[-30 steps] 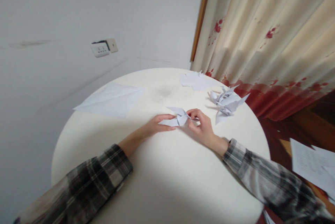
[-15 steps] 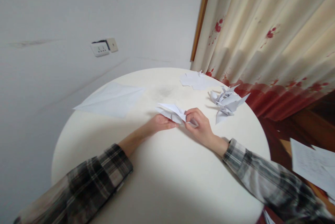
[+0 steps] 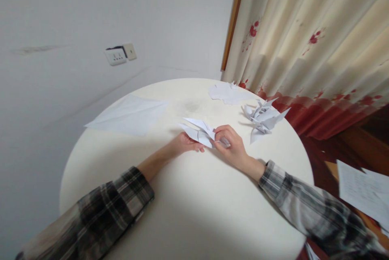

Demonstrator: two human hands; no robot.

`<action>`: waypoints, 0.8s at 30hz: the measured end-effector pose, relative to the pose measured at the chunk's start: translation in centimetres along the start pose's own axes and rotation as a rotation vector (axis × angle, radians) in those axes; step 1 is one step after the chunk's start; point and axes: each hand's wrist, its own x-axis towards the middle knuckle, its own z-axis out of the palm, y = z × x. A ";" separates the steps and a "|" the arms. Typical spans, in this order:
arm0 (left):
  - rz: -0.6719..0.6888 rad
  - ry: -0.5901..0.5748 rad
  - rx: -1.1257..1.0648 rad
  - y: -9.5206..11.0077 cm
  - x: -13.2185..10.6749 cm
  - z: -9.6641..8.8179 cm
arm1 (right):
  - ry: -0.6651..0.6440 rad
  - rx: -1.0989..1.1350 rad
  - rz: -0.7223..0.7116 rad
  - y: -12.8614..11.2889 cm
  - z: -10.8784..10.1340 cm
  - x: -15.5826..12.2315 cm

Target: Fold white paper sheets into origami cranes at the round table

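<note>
A folded white paper figure (image 3: 199, 130) with pointed flaps is held between my two hands above the middle of the round white table (image 3: 182, 195). My left hand (image 3: 186, 143) supports it from the left and below, its fingers partly under the paper. My right hand (image 3: 230, 143) pinches the right end of the paper between thumb and fingers; the pinched part is partly hidden. Two long points of the figure stick out to the left, spread apart from each other.
To the right lies a cluster of folded white paper figures (image 3: 264, 119). A creased paper sheet (image 3: 127, 114) lies flat at the left, and torn paper pieces (image 3: 226, 93) are at the back. Beyond are a wall socket (image 3: 115, 56), a curtain (image 3: 304, 49), and written sheets (image 3: 363, 189) at lower right.
The paper figure has tilted a little, with its left points now wider apart and more of its near flap showing. Both hands stay nearly in place.
</note>
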 end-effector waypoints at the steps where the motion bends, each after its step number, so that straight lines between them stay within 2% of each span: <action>1: 0.002 0.001 0.008 0.0 0.0 0.0 | 0.001 -0.001 0.001 0.0 0.0 0.0; 7: 0.026 0.012 0.069 0.0 0.2 -0.2 | 0.005 0.000 0.000 0.0 0.0 0.0; 12: 0.042 0.042 0.249 0.5 0.1 -0.1 | 0.004 0.004 -0.001 -0.1 0.0 0.1; 16: 0.075 0.013 0.383 0.7 0.0 0.0 | -0.010 0.003 0.001 -0.2 0.1 0.2; 21: 0.057 0.053 0.307 0.1 0.1 0.0 | 0.006 -0.004 -0.002 0.0 0.1 0.1; 24: 0.017 0.023 0.262 0.0 0.2 0.0 | 0.014 -0.015 0.001 0.0 0.1 0.1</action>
